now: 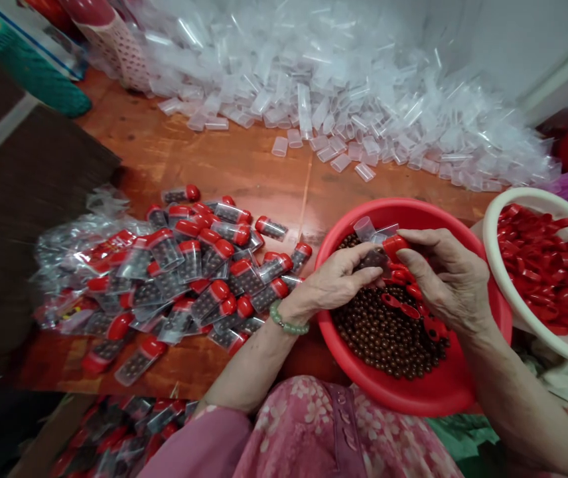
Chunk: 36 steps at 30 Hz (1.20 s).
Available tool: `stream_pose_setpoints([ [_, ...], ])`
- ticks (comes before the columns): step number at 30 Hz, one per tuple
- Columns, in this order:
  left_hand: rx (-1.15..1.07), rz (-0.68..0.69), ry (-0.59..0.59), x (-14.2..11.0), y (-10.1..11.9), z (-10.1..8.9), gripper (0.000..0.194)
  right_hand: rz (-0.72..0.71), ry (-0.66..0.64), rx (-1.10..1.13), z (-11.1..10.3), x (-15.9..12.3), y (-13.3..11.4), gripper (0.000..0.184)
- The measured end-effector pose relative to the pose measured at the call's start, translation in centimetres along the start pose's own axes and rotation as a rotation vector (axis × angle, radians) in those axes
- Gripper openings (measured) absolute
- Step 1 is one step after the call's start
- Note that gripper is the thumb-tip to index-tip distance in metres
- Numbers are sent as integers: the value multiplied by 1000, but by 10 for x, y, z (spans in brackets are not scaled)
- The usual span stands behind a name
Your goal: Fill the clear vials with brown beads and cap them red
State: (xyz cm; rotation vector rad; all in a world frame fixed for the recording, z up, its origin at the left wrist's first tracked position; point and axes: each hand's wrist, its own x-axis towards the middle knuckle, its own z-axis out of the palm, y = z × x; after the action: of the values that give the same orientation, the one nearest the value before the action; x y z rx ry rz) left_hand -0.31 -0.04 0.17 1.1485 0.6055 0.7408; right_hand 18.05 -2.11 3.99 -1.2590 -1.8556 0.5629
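My left hand (336, 279), with a green bead bracelet (288, 320) on its wrist, grips a transparent plastic tube (374, 260) holding brown beads. My right hand (446, 275) pinches a red cap (395, 247) at the tube's end. Both hands sit over a red plastic basin (403, 214) filled with brown beads (386, 338). Several loose red caps (403, 305) lie on the beads beneath my right hand. Two more transparent tubes (364, 229) rest near the basin's far rim. My fingers hide part of the tube.
Capped bead tubes (179, 279) lie heaped on the orange wooden table (214, 159). Behind them is a large heap of transparent tubes (328, 86). A white bowl (494, 245) of red caps stands to the right. More capped tubes (125, 431) lie below the table edge.
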Motion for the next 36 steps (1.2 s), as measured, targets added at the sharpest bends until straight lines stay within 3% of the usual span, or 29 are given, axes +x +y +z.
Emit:
stream_pose_setpoints([
  [9, -56, -42, -22, -1, -1, -3, 40, 112, 18, 94, -2, 2, 5, 19],
  [16, -133, -69, -42, -1, -3, -4, 47, 98, -15, 47, -5, 2, 15, 20],
  [22, -168, -65, -63, -1, -2, -4, 49, 128, 81, 76, -7, 3, 12, 21],
  [31, -216, -53, -90, 0, 1, -5, 36, -116, -64, -56, -5, 9, 9, 24],
  [36, -225, -26, -62, 0, -2, -5, 40, -224, -176, -173, -21, 13, 7, 29],
])
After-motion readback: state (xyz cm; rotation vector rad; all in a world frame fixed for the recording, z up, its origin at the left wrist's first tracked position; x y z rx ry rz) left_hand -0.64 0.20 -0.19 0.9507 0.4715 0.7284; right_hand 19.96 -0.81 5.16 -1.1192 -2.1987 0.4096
